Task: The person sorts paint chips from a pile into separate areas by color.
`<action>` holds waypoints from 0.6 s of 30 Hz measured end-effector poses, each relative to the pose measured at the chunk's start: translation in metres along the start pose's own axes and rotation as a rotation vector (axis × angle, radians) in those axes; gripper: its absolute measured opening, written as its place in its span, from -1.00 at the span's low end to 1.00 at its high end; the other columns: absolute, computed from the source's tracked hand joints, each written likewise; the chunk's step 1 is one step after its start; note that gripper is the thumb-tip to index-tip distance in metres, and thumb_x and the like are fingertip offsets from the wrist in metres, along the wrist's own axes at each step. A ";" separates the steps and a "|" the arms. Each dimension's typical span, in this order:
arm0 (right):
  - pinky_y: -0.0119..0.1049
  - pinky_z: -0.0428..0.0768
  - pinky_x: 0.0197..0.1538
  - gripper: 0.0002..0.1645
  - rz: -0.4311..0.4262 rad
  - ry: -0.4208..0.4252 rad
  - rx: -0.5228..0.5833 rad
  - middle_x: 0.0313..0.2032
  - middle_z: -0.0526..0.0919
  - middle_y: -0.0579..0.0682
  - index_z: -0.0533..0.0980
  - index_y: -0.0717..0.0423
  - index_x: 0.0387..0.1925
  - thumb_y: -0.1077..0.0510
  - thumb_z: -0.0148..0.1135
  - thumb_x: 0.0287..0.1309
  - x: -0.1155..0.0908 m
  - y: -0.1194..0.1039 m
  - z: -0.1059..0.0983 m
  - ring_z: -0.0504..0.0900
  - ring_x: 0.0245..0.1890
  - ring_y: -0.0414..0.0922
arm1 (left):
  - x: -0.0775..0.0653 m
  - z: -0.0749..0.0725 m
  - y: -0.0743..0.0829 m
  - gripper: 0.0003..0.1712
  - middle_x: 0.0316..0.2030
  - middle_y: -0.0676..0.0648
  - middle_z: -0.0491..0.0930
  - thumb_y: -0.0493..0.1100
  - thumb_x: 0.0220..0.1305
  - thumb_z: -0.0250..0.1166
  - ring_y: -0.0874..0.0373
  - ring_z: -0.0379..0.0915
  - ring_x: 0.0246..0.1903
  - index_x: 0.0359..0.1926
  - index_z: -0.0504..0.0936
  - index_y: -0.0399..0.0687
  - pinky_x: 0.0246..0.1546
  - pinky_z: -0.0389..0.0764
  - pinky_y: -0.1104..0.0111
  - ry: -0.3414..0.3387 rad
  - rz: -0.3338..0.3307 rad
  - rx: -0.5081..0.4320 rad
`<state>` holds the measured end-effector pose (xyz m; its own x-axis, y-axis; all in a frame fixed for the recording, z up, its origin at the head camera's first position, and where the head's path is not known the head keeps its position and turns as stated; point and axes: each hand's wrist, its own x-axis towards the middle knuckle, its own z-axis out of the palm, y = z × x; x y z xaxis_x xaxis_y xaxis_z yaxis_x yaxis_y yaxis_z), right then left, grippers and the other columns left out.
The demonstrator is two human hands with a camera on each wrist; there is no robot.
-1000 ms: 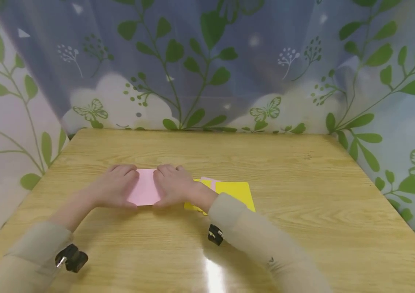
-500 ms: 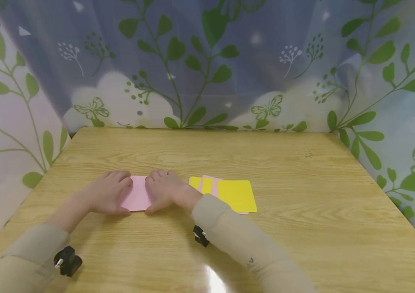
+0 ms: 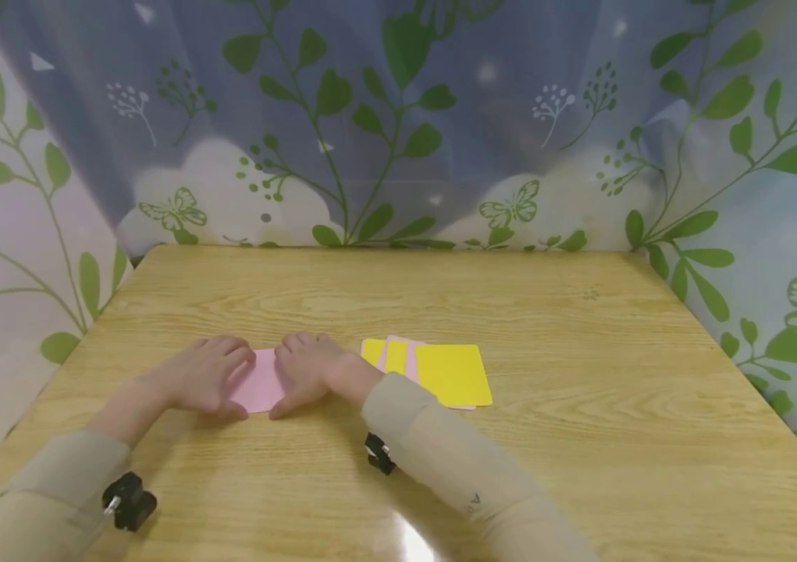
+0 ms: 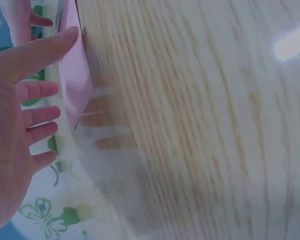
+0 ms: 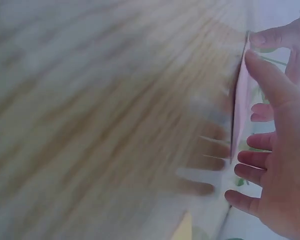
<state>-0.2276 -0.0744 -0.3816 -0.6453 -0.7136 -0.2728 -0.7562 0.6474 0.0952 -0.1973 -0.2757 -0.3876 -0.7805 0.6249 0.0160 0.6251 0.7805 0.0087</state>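
A pink card (image 3: 259, 384) lies low over the wooden table, between my two hands in the head view. My left hand (image 3: 201, 376) grips its left side, thumb at the near edge and fingers toward the far edge. On the other side my right hand (image 3: 310, 373) holds it in the same way. In the left wrist view the left thumb touches the card (image 4: 75, 75), while the other fingers are loosely bent. The right wrist view shows the card (image 5: 241, 100) nearly edge-on, with the right thumb at it. The card's two ends are partly hidden by the hands.
Right of my hands, yellow cards (image 3: 454, 375) and pink cards (image 3: 410, 357) lie overlapping on the wooden table (image 3: 581, 437). A leaf-patterned curtain (image 3: 398, 117) hangs behind the table's far edge. Small black cameras (image 3: 129, 501) sit on both wrists.
Both hands have moved left and toward me with the pink card, which now sits slightly turned. More of the yellow and pink cards at right has come into sight.
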 end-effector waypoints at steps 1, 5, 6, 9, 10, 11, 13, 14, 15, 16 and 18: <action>-0.12 0.24 0.24 0.18 -0.002 0.006 0.010 0.28 0.19 -0.06 0.12 0.05 0.35 -0.62 -0.05 -0.13 -0.002 0.002 -0.002 0.14 0.27 -0.13 | 0.001 0.000 0.000 -0.23 -0.01 -0.22 0.45 0.30 -0.15 0.35 -0.20 0.31 0.04 -0.06 0.49 -0.17 -0.04 0.36 -0.11 0.014 0.006 0.003; -0.09 0.22 0.25 0.09 0.000 0.046 0.041 0.32 0.15 -0.03 0.10 0.07 0.36 -0.53 -0.04 -0.01 -0.014 0.014 -0.007 0.10 0.31 -0.11 | 0.012 -0.004 0.004 -0.31 -0.06 -0.18 0.48 0.24 -0.10 0.36 -0.16 0.35 0.02 -0.09 0.51 -0.18 -0.02 0.37 -0.07 0.085 0.027 0.001; -0.10 0.23 0.25 0.05 0.003 0.062 0.038 0.31 0.16 -0.02 0.11 0.08 0.35 -0.50 -0.03 0.03 -0.018 0.019 -0.008 0.11 0.30 -0.10 | 0.015 -0.006 0.006 -0.33 -0.08 -0.16 0.49 0.22 -0.10 0.36 -0.15 0.36 0.00 -0.11 0.51 -0.18 -0.03 0.37 -0.06 0.104 0.032 -0.002; -0.08 0.21 0.25 -0.04 0.011 0.100 0.034 0.30 0.17 0.00 0.13 0.09 0.33 -0.43 -0.01 0.09 -0.030 0.034 -0.009 0.12 0.31 -0.07 | 0.026 -0.011 0.014 -0.38 -0.13 -0.12 0.52 0.18 -0.08 0.36 -0.13 0.39 -0.02 -0.12 0.50 -0.18 -0.03 0.37 -0.05 0.129 0.037 0.000; -0.08 0.21 0.25 -0.06 0.011 0.108 0.032 0.30 0.18 0.01 0.13 0.10 0.33 -0.41 -0.01 0.11 -0.035 0.039 -0.009 0.12 0.30 -0.06 | 0.030 -0.013 0.017 -0.39 -0.14 -0.12 0.52 0.17 -0.06 0.35 -0.13 0.40 -0.03 -0.12 0.50 -0.18 -0.03 0.36 -0.05 0.130 0.036 0.000; -0.08 0.20 0.26 -0.07 0.013 0.114 0.037 0.30 0.17 0.02 0.13 0.11 0.33 -0.39 -0.01 0.13 -0.040 0.044 -0.009 0.11 0.31 -0.05 | 0.034 -0.015 0.020 -0.41 -0.16 -0.11 0.52 0.15 -0.05 0.34 -0.12 0.40 -0.04 -0.13 0.50 -0.19 -0.03 0.36 -0.05 0.132 0.034 -0.001; -0.07 0.18 0.27 -0.10 0.014 0.125 0.055 0.31 0.16 0.04 0.12 0.13 0.33 -0.34 0.00 0.16 -0.051 0.055 -0.007 0.10 0.31 -0.03 | 0.042 -0.018 0.027 -0.45 -0.18 -0.10 0.53 0.13 -0.01 0.32 -0.11 0.42 -0.05 -0.14 0.50 -0.19 -0.03 0.36 -0.05 0.135 0.031 0.004; -0.07 0.18 0.26 -0.11 0.016 0.132 0.066 0.30 0.16 0.04 0.12 0.14 0.33 -0.32 0.01 0.17 -0.056 0.060 -0.006 0.10 0.31 -0.02 | 0.046 -0.019 0.031 -0.48 -0.20 -0.10 0.54 0.12 0.01 0.31 -0.11 0.42 -0.07 -0.15 0.51 -0.19 -0.03 0.37 -0.04 0.139 0.032 0.009; -0.06 0.18 0.26 -0.12 0.018 0.140 0.074 0.30 0.17 0.05 0.11 0.15 0.33 -0.30 0.01 0.18 -0.061 0.065 -0.005 0.10 0.31 -0.01 | 0.050 -0.020 0.035 -0.50 -0.21 -0.09 0.54 0.11 0.03 0.30 -0.10 0.43 -0.08 -0.17 0.51 -0.19 -0.03 0.36 -0.04 0.137 0.033 0.010; -0.05 0.17 0.27 -0.13 0.022 0.147 0.092 0.30 0.18 0.06 0.12 0.17 0.33 -0.28 0.03 0.19 -0.067 0.071 -0.004 0.10 0.31 -0.01 | 0.055 -0.021 0.039 -0.51 -0.22 -0.09 0.54 0.10 0.04 0.29 -0.09 0.44 -0.10 -0.17 0.52 -0.20 -0.03 0.37 -0.04 0.137 0.031 0.011; -0.02 0.15 0.27 -0.16 0.033 0.172 0.119 0.28 0.19 0.07 0.13 0.17 0.32 -0.24 0.06 0.20 -0.079 0.082 0.000 0.11 0.30 0.01 | 0.064 -0.022 0.047 -0.53 -0.24 -0.09 0.56 0.10 0.07 0.28 -0.07 0.46 -0.12 -0.19 0.53 -0.21 -0.03 0.38 -0.03 0.141 0.033 0.021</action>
<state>-0.2389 0.0347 -0.3523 -0.6861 -0.7201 -0.1032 -0.7228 0.6909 -0.0152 -0.2177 -0.1988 -0.3645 -0.7497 0.6431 0.1561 0.6492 0.7604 -0.0150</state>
